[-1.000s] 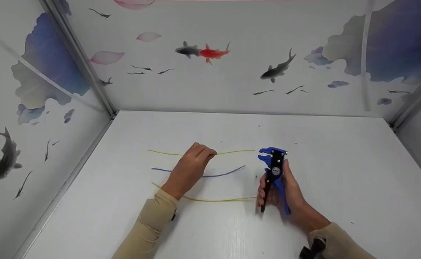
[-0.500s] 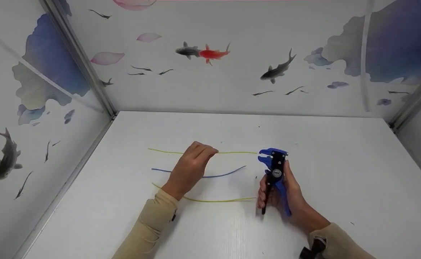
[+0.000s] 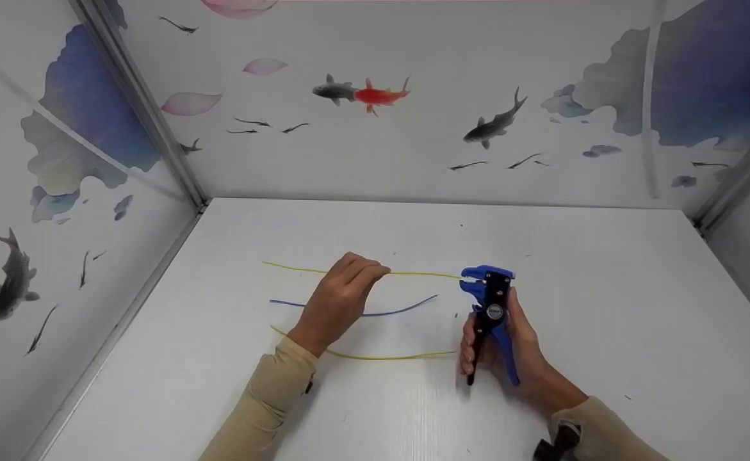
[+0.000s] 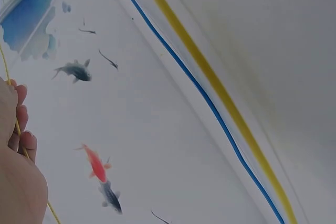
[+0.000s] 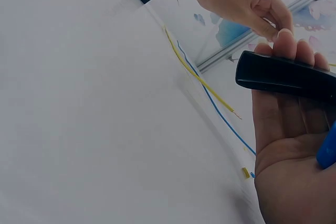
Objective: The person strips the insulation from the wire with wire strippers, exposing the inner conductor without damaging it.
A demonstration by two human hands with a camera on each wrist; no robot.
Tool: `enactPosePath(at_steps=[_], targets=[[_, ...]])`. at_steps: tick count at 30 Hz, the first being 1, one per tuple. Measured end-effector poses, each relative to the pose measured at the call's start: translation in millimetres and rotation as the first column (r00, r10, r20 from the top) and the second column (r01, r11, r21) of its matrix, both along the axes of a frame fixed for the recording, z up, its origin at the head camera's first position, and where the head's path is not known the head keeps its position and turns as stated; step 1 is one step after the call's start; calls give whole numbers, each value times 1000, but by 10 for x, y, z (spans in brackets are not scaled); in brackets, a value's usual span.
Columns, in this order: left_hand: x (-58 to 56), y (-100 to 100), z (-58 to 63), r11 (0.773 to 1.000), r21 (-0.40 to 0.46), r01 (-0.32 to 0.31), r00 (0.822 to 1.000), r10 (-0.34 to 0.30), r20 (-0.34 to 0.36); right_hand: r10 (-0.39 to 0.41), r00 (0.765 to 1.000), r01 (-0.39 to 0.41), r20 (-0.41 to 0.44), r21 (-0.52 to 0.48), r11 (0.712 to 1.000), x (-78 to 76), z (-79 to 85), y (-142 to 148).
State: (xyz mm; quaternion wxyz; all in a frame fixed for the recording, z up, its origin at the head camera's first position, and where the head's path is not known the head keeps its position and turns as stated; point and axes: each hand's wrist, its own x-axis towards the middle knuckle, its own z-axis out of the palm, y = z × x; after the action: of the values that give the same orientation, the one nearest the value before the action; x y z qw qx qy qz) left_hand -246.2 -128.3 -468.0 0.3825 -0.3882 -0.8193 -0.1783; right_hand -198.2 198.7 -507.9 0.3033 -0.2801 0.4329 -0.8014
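My left hand (image 3: pixel 339 298) pinches a thin yellow wire (image 3: pixel 423 274) around its middle, held level above the table. The wire's right end sits at the mouth of a blue and black wire stripper (image 3: pixel 496 288), overlapping the jaws in the head view. My right hand (image 3: pixel 525 349) holds the stripper upright, fingers round the black handle and palm by the blue one. Under my left wrist, a blue wire (image 3: pixel 387 314) and a second yellow wire (image 3: pixel 387 358) lie on the table. In the right wrist view, that yellow wire (image 5: pixel 199 80) shows bare strands at its tip.
The white table (image 3: pixel 605 288) carries a few tiny dark scraps. A short yellow insulation piece (image 5: pixel 245 172) lies near the right hand in the right wrist view. Printed panels with fish rise at the back and on the left side (image 3: pixel 3 147).
The held yellow wire's right end has come down and right, from just short of the stripper into its mouth. The stripper has shifted slightly right and nearer. The lying wires have not moved.
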Motion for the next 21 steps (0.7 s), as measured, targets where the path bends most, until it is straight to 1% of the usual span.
enactPosePath(at_steps=[5, 10, 21], targets=[[4, 12, 0, 1000, -4, 12, 1000, -12, -16, -9, 1000, 9, 7, 4, 1000, 6, 1, -6], [12, 18, 14, 1000, -11, 27, 999, -27, -29, -1, 1000, 1, 11, -10, 1000, 9, 2, -10], [6, 14, 8, 999, -30, 14, 999, -16, -46, 2, 1000, -1, 16, -9, 1000, 17, 15, -2]])
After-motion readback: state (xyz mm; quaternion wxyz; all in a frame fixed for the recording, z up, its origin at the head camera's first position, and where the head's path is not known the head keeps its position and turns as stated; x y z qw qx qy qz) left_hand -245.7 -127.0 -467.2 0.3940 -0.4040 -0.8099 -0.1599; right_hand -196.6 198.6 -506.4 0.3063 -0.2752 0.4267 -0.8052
